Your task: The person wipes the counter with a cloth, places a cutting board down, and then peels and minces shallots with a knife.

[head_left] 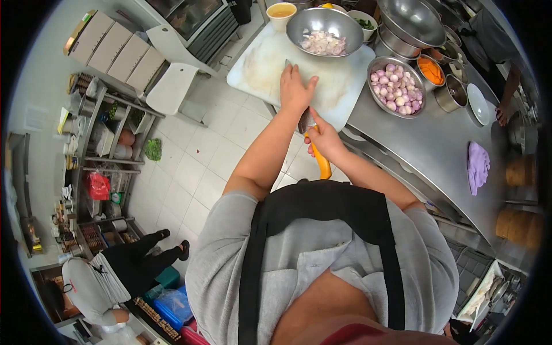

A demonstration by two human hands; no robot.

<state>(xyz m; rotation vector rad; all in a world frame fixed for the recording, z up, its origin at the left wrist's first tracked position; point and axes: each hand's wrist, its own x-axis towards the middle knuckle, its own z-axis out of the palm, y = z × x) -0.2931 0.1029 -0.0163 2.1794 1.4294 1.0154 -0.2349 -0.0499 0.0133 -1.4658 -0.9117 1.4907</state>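
A milky-white, smooth plastic cutting board with rounded corners (253, 63) is lying at the near-left end of a brushed stainless-steel surface (402, 138). Over the board, the left hand (297, 89) is holding its fingers close together, its thumb standing apart; whether they are pressing on the plastic cannot be told. At the board's near edge, the right hand (323, 140) is gripping a knife with a glossy, curved yellow handle (323, 165), fingers closing around it; the dark metal blade is running toward the left wrist, which is partly hiding it.

At the board's far edge, a wide, round, shiny steel bowl (330, 20) is holding moist, pale-pink chopped pieces (324, 43). Right of the board, a shallower steel bowl is carrying round, glossy purple-and-white bulbs (397, 89). Farther right, a crumpled, soft lilac cloth (478, 168) is lying. Well left of the board, a pale rectangular sheet (35, 118) is hanging on the wall, too small to read.
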